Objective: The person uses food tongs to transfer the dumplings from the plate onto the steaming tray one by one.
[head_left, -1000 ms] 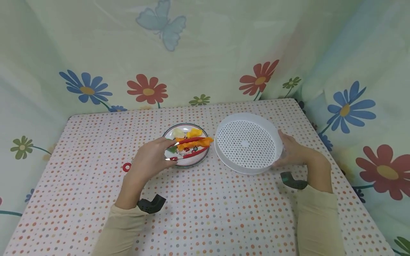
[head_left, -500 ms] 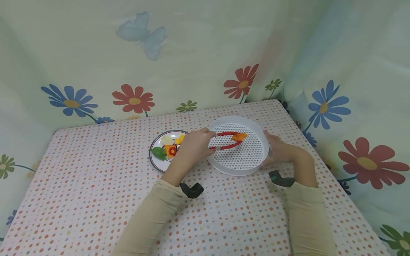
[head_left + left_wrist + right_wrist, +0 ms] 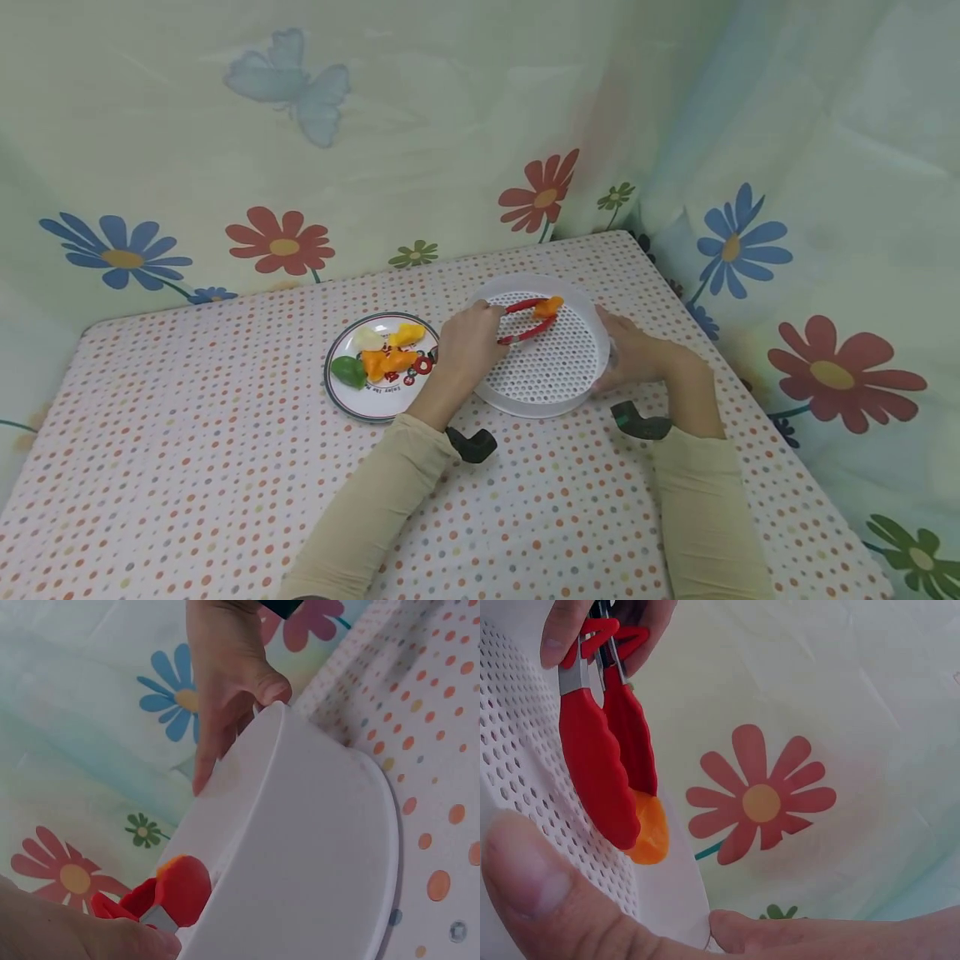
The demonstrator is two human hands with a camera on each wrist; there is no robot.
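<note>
My left hand [image 3: 468, 346] holds a pair of red-tipped tongs [image 3: 534, 330], their tips pinching an orange piece [image 3: 551, 307] that looks like cut pepper. Tips and piece are over the far part of a white round sieve [image 3: 543, 406] with a perforated bottom; whether the piece touches the mesh I cannot tell. At the sieve's right side, my right hand [image 3: 633, 350] grips the wall, its thumb [image 3: 536, 877] showing large in the right wrist view. Left of the sieve stands a printed plate [image 3: 360, 408] with green [image 3: 348, 372], pale, yellow [image 3: 407, 335] and orange pieces [image 3: 387, 363].
A dotted cloth [image 3: 225, 450] covers the table. Behind and to the right hangs a flowered curtain [image 3: 420, 125], close to the table's far and right edges. The plate sits close to the left forearm [image 3: 382, 500].
My left hand has carried the tongs with the orange piece from the plate rightward over the sieve, then slightly farther back. My right hand keeps its hold on the sieve. The head view has shifted.
</note>
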